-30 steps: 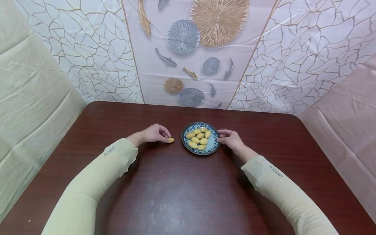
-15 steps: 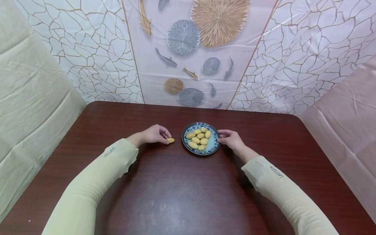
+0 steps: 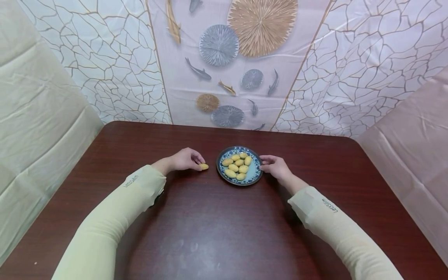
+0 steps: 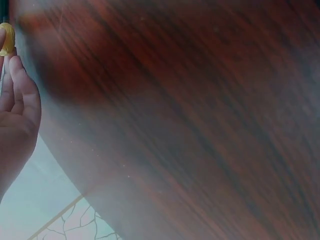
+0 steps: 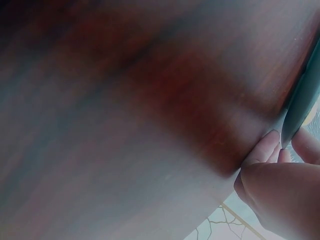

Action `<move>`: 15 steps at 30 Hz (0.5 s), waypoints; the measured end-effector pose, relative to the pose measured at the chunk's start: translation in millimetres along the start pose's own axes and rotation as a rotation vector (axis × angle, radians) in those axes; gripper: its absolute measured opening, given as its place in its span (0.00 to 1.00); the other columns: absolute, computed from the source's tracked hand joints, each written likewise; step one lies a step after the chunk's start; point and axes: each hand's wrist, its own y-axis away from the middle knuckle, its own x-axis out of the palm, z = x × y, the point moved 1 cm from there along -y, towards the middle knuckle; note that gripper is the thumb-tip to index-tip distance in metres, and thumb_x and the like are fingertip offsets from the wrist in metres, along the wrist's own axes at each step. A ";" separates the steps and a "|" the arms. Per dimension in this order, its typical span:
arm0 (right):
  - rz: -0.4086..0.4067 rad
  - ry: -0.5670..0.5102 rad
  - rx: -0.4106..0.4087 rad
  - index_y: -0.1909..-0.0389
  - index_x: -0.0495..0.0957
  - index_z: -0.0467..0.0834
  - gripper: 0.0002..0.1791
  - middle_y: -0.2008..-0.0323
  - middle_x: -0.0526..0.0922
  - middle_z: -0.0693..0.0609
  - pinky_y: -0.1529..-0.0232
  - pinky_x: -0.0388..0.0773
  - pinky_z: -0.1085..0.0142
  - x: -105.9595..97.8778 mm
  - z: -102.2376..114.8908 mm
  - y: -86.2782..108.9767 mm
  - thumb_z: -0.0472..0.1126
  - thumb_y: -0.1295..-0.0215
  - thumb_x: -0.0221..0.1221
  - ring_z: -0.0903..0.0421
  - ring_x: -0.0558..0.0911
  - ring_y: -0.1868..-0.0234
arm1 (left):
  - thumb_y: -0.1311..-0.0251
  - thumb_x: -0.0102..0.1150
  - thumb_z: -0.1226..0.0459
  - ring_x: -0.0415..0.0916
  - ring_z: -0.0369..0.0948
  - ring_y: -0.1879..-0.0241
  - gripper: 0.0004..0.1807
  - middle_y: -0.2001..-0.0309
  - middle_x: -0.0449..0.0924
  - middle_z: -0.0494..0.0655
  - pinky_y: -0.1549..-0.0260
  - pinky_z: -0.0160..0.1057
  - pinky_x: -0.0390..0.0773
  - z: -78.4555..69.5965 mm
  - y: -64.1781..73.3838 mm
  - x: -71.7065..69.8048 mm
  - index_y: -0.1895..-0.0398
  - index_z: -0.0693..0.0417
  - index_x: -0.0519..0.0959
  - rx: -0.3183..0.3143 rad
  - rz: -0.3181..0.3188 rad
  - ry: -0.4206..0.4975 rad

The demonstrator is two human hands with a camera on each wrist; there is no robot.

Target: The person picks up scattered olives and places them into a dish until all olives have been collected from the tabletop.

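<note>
Plate [image 5: 300,107] blurred, cut off

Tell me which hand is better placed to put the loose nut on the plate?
Left, probably. The left hand already pinches the nut just beside the plate; the right hand grips the plate's rim.

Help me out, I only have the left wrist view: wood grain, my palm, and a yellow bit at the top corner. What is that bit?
Observer: A small yellow snack that the left hand pinches at its fingertips, low on the table.
Operator: Is anything near it?
Observer: Yes, a blue-rimmed plate just to its right, holding seven more of the same snacks.
Operator: Where is the right hand?
Observer: The right hand is at the plate's right edge; the right wrist view shows its fingers touching the rim.
</note>
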 end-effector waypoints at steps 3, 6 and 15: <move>-0.001 -0.001 0.004 0.37 0.68 0.37 0.26 0.47 0.74 0.40 0.59 0.75 0.72 0.1 -0.1 0.3 0.31 0.37 0.56 0.55 0.74 0.54 | 0.48 0.65 0.67 0.75 0.36 0.67 0.12 0.63 0.83 0.52 0.67 0.30 0.75 -1.9 -0.7 -0.7 0.60 0.62 0.82 -0.006 -0.014 0.014; -0.004 -0.004 0.002 0.38 0.68 0.37 0.26 0.49 0.74 0.40 0.60 0.75 0.73 0.5 -0.3 -0.1 0.31 0.38 0.56 0.58 0.75 0.57 | 0.48 0.65 0.67 0.75 0.34 0.71 0.12 0.64 0.83 0.52 0.70 0.31 0.76 -3.3 -2.1 -1.5 0.60 0.63 0.81 -0.014 -0.021 0.036; 0.003 -0.006 -0.013 0.38 0.67 0.36 0.26 0.50 0.74 0.41 0.62 0.75 0.74 0.2 -0.5 -0.7 0.30 0.38 0.56 0.61 0.74 0.60 | 0.47 0.63 0.69 0.77 0.35 0.71 0.13 0.63 0.83 0.55 0.67 0.36 0.80 -19.2 -9.4 -4.2 0.58 0.65 0.80 -0.006 -0.039 0.081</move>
